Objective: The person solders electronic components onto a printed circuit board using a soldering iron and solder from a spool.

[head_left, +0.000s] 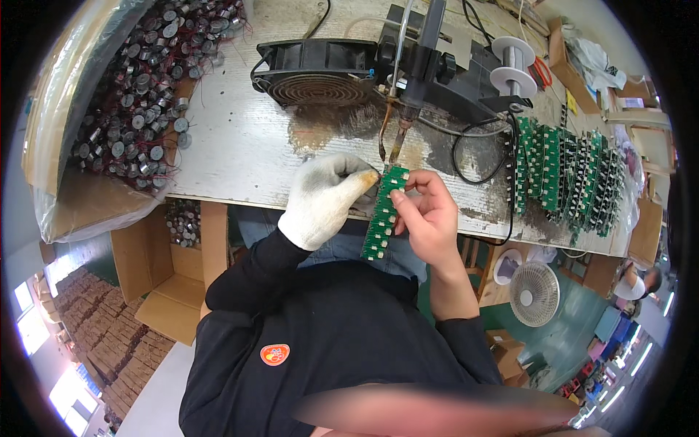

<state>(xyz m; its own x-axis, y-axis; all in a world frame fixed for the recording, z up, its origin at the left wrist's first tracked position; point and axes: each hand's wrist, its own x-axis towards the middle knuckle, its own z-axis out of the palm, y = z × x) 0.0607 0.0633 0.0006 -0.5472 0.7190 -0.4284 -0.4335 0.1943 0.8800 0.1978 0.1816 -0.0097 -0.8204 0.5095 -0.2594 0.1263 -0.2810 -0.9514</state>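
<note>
A worn white table [240, 138] bears a heap of round metal parts [142, 95] at left and a row of green boards [568, 175] at right. The gloved left hand [320, 200] curls its fingers beside the circuit board [383, 218]; I cannot tell whether they grip it. The bare right hand [431, 218] pinches that board over the table's front edge, just below the soldering iron [400, 137].

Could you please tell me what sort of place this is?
Probably an electronics assembly workshop, judging by the held green circuit board, the row of similar boards and the apparent soldering iron.
</note>
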